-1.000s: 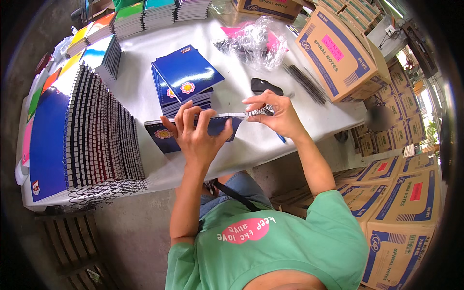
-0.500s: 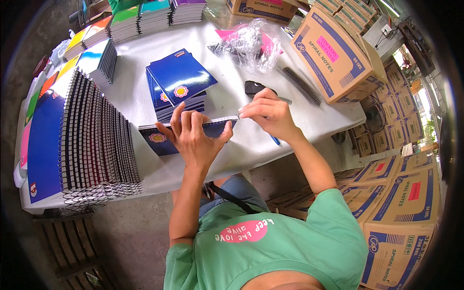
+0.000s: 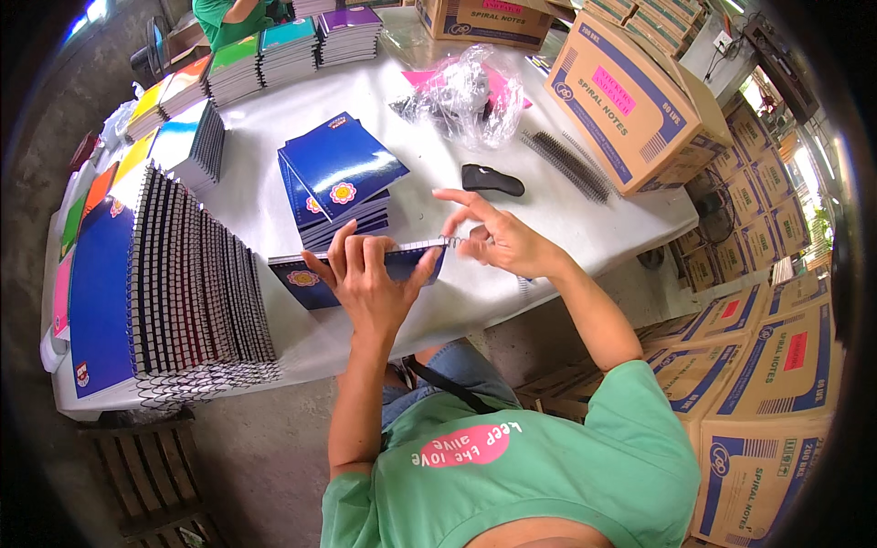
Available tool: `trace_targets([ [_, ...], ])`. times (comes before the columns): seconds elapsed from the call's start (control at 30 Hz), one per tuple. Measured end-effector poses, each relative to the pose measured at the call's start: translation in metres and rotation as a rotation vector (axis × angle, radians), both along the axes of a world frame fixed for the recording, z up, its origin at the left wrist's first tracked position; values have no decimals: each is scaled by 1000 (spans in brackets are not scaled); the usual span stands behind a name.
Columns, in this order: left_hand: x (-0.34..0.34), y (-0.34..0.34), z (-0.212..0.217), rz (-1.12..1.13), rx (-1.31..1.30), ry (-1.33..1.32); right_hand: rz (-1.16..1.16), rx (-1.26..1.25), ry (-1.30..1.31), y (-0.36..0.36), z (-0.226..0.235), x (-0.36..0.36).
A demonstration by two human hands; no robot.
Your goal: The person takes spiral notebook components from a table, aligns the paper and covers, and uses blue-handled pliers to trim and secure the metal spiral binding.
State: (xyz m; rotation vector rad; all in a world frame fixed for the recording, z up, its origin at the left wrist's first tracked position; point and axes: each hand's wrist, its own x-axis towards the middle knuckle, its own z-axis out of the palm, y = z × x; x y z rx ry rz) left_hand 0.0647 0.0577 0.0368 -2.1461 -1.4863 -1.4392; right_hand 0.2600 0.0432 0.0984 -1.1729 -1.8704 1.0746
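My left hand (image 3: pixel 370 283) grips a blue spiral notebook (image 3: pixel 306 281) between thumb and fingers. The notebook stands on its long edge, tilted, with the bound side up. At its right end a short length of spiral wire (image 3: pixel 453 242) sticks out of the binding. Beside that wire end is my right hand (image 3: pixel 507 242), its index finger stretched out and the thumb apart and close to the coil; whether it touches is blurred. Just beyond the held notebook lies a stack of blue notebooks (image 3: pixel 352 164) with flower stickers.
Left of my hands rises a tall stack of spiral-bound notebooks (image 3: pixel 196 283). On the white table (image 3: pixel 438 306) also lie a black pouch (image 3: pixel 493 180), loose wire coils (image 3: pixel 566 164), clear plastic wrap (image 3: pixel 475 96) and a cardboard box (image 3: pixel 630 100). Stacked boxes (image 3: pixel 767 365) stand right. Another person (image 3: pixel 224 18) stands far left.
My right hand has drawn back from a pinch at the binding's end, its fingers now spread, and more of the wire shows. My left hand keeps its hold. The view has shifted slightly.
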Motion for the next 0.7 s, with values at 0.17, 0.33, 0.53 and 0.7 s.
trace_targets([
  [0.17, -3, -2, -1, -39, -5, 4, -13, 339, -179, 1, -6, 5],
  [0.33, -8, -1, 5, -120, -75, -12, 50, -237, -74, 16, -1, 13],
  [0.53, -32, -12, 17, -456, -203, -102, -406, 359, -945, 65, -59, 83],
  [0.7, -35, -25, 5, -438, -141, 15, -542, 443, -878, 78, -122, 109],
])
